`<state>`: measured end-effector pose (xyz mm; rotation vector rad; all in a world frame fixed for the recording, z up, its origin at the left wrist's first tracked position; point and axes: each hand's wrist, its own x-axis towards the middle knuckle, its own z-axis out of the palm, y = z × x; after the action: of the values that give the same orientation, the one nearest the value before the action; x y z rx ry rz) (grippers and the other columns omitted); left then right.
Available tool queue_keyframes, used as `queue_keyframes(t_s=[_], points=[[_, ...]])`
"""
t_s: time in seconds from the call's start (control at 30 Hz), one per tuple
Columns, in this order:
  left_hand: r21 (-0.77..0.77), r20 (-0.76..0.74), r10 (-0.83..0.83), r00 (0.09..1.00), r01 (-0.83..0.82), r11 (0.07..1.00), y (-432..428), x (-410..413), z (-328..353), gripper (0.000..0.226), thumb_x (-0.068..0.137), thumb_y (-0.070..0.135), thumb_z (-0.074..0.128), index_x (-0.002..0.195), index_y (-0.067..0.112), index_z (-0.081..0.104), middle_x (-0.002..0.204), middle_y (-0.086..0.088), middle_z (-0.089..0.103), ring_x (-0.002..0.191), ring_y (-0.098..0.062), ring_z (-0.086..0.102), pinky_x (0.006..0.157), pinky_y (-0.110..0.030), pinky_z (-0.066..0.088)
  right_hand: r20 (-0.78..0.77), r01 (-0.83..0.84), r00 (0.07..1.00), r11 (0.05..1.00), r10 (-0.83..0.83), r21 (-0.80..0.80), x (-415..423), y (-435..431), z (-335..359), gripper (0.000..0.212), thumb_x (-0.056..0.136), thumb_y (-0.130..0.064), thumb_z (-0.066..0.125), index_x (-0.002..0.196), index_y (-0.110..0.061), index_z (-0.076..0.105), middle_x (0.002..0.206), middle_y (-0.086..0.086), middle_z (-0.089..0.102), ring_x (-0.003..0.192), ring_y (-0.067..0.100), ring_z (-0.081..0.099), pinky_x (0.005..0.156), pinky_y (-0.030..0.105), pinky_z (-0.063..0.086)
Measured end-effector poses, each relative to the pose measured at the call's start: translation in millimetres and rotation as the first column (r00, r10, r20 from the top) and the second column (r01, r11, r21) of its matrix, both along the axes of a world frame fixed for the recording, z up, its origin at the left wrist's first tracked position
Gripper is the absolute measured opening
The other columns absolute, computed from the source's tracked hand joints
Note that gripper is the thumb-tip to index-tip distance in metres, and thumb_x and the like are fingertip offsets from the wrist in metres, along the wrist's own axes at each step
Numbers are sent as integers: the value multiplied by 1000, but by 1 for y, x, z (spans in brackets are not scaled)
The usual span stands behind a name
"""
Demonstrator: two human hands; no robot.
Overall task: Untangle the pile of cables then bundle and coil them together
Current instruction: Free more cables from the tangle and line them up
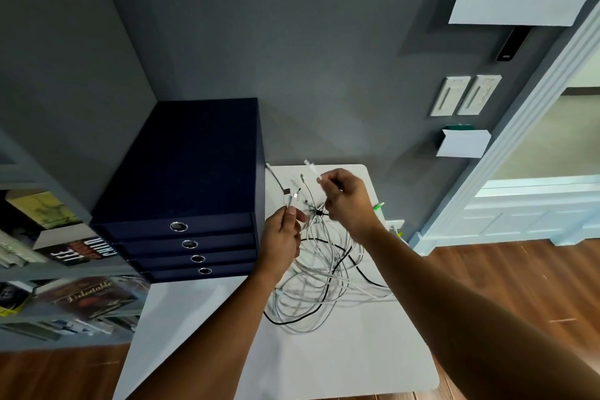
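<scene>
A white bench [357, 360] stands against a grey wall, with a navy 4-drawer box [194, 172] on its left side. A loose pile of white and black cables [324, 282] lies on the bench, strands rising to both hands. The left hand [281, 237] grips several cable ends upright, fingers [291, 216] curled round them. The right hand [349, 201] pinches a white connector [319, 178] above the pile.
</scene>
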<state>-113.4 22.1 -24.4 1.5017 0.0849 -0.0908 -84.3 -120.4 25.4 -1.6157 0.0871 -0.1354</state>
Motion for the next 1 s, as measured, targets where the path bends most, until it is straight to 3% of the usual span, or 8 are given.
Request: queue_keyframes(t_s=[0.13,0.33,0.47,0.6,0.67,0.73,0.87,1.0], points=[[109,42,48,998,-52,993,-2,1,4,38,107,35,42,84,17,65,60,0,45,47,-11,39,42,-22,34,-19,12,1000,998,-14,-68,-18,14,-14,6,92,-6,63,86,-7,61,62,-3,59,44,15,47,43,24,40],[41,38,79,996,-80,996,-8,1,10,34,106,31,46,83,19,67,63,4,59,47,-12,45,42,-27,40,-32,61,997,993,-64,-101,-30,33,-20,19,90,-14,68,81,1,63,68,11,69,41,14,52,42,23,41],[46,92,101,991,-106,993,-8,1,9,29,105,30,48,95,22,74,72,-2,72,49,-12,53,41,-27,43,-15,46,999,990,-48,-131,-35,37,-24,12,92,-10,63,83,-13,71,81,6,71,52,16,62,49,29,50],[95,125,185,975,-197,976,-5,7,1,26,103,29,53,93,20,75,75,5,73,57,-13,58,48,-28,49,40,-95,993,961,109,-258,-40,31,-31,50,89,5,54,92,-41,73,84,10,66,64,17,65,59,25,52],[132,153,176,972,-197,972,-5,7,-4,30,104,28,52,89,14,73,71,5,70,62,-9,61,57,-25,51,10,-142,989,958,149,-247,-40,24,-32,43,87,6,54,99,-27,77,77,3,71,65,13,65,67,27,55],[172,170,132,977,-161,972,-8,4,-7,34,105,29,49,84,11,70,69,6,67,62,-5,58,59,-20,47,-38,-148,989,966,143,-213,-35,16,-29,30,85,3,55,93,-15,78,73,0,73,67,16,68,76,38,59],[154,186,82,979,-111,982,-15,6,-3,39,106,30,44,76,12,61,63,5,58,59,-10,49,58,-28,43,0,-110,994,964,114,-242,-31,13,-18,21,79,-8,54,80,-9,74,65,5,70,61,26,66,67,43,57],[96,134,127,983,-141,985,-18,9,10,38,107,29,43,74,17,60,61,7,59,56,-9,52,54,-24,43,55,-21,998,995,27,-101,-33,12,-8,23,85,6,47,76,-1,68,63,14,68,54,30,63,57,42,56]])
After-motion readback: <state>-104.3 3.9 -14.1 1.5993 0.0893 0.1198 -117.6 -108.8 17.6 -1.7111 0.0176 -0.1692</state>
